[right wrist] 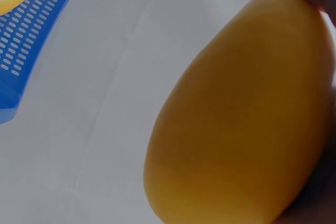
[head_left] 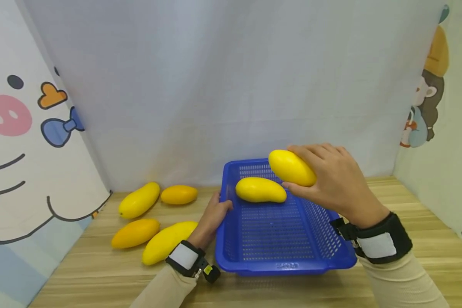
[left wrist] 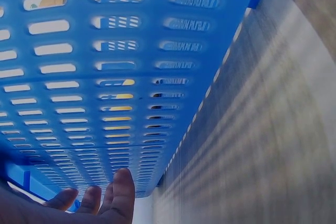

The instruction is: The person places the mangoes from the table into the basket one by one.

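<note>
My right hand (head_left: 331,175) grips a yellow mango (head_left: 290,167) above the back right part of a blue plastic basket (head_left: 271,267). In the right wrist view this mango (right wrist: 236,114) fills much of the picture, with fingertips curled at its upper end. Another yellow mango (head_left: 259,190) lies inside the basket, toward the back. My left hand (head_left: 214,214) holds the basket's left rim, its thumb over the edge. Seen from the left wrist, the fingers (left wrist: 123,192) of that hand are outside the slotted side wall (left wrist: 79,98), under the rim.
Left of the basket, several more mangoes lie on the wooden table (head_left: 88,269): two at the back (head_left: 140,200) and two nearer, one (head_left: 169,243) partly behind my left wrist. A pale cloth wall (head_left: 177,107) stands behind, with printed panels at both sides.
</note>
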`<state>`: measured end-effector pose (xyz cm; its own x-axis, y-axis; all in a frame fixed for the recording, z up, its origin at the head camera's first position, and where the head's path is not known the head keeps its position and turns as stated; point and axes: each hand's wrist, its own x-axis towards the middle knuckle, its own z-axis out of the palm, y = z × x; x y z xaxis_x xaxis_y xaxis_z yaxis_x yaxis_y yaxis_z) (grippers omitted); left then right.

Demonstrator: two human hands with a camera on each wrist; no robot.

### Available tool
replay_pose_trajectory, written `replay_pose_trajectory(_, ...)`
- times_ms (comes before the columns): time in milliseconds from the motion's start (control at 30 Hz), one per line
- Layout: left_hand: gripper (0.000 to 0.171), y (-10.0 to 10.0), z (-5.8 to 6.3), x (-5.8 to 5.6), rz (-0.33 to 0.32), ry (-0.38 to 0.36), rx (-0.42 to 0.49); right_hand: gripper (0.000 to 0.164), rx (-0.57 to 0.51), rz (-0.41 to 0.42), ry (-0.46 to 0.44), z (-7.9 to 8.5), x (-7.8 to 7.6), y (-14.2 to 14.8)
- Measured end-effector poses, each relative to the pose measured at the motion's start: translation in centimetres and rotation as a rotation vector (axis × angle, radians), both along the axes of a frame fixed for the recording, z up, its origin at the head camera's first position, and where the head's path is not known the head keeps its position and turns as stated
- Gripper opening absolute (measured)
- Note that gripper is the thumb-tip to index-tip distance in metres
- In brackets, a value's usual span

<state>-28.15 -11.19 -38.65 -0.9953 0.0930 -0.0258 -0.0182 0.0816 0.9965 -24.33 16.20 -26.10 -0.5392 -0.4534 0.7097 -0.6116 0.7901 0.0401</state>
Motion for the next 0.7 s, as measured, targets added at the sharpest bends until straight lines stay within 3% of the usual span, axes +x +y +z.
replay_pose_trajectory(500,0.068,0.1,0.1,0.1,-0.029,0.019,0.014,0.069,-0.002,0.041,0.018,-0.2,-0.7,-1.7)
replay_pose_trajectory(700,0.067,0.0,-0.1,0.0,-0.010,0.001,-0.002,0.069,-0.007,0.055,0.028,-0.3,-1.0,-1.9)
